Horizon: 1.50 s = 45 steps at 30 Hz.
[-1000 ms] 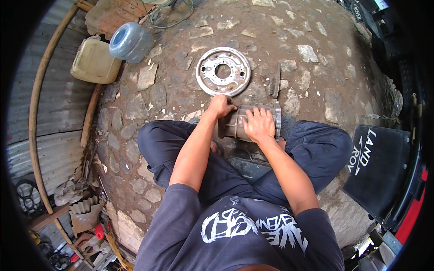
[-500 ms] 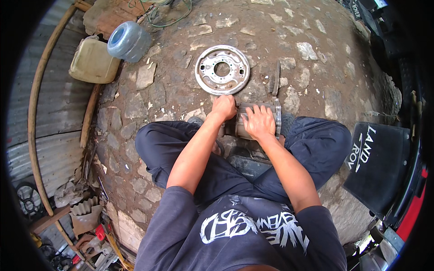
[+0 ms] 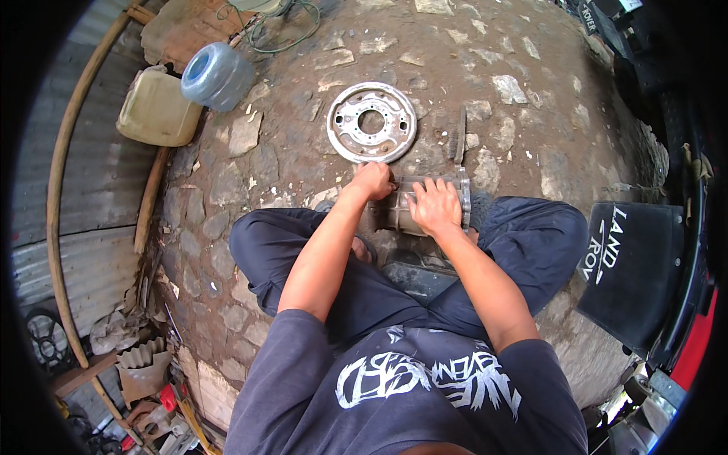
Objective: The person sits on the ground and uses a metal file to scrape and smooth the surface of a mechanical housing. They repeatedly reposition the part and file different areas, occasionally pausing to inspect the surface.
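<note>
A ribbed grey metal housing, roughly cylindrical with a flanged right end, lies on its side between my bent legs. My right hand is laid over its top near the flange, fingers spread and curved onto the ribs, gripping it. At the housing's left end, my left hand is closed in a fist, knuckles up; whatever is inside it stays hidden. Just beyond that fist, a round silver metal disc with a large centre hole rests flat on the ground.
A dark brush lies beyond the housing's right end. Far left are a blue water jug and a yellowish jerrycan by corrugated sheeting. A vehicle's black mud flap hangs to my right. Stone paving surrounds me.
My left fist has shifted very slightly at the housing's left end. My right hand keeps its place on the housing, and the view has tilted a little.
</note>
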Motion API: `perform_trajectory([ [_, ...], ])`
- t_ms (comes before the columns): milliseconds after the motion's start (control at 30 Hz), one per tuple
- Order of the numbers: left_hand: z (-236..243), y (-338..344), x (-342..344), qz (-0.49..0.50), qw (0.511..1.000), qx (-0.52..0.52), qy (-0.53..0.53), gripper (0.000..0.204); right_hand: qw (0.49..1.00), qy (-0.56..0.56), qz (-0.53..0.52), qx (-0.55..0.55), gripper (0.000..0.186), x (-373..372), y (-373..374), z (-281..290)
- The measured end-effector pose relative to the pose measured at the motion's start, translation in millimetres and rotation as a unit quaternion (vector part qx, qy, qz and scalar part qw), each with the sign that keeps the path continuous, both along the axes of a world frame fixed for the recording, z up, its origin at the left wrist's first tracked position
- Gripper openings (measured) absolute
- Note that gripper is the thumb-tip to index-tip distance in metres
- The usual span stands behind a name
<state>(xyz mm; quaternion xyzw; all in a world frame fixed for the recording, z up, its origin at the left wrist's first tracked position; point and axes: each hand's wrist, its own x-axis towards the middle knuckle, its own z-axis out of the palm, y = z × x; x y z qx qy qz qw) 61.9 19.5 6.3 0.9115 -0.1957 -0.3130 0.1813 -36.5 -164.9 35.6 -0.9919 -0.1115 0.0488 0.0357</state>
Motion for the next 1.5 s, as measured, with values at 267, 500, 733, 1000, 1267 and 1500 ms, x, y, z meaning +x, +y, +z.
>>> perform_trajectory([
  [267,-16.7,-7.5,-17.4,0.042,0.991,0.017,-0.123,0.024,1.0,-0.005,0.0,0.006,0.034,0.2,-0.1,1.0],
  [500,5.5,-2.7,2.6,-0.009,0.999,0.028,-0.019,0.023,1.0,-0.012,-0.002,0.005,0.032,-0.7,0.4,-0.7],
  [733,-11.3,-5.8,-16.2,0.075,0.992,0.001,-0.1,0.023,1.0,-0.004,0.002,0.004,0.032,0.4,1.6,2.5],
  [1000,-11.3,12.1,8.4,-0.019,0.998,-0.06,0.013,0.025,1.0,-0.02,-0.001,0.016,0.031,-0.4,1.8,2.3],
  [1267,-18.2,-3.8,-14.9,0.079,0.993,-0.032,-0.079,0.027,1.0,-0.012,-0.002,0.008,0.031,0.2,1.6,1.8],
  [1500,-9.3,8.2,7.9,-0.006,0.999,-0.047,0.016,0.027,1.0,-0.029,0.0,0.009,0.03,-1.6,1.0,0.6],
])
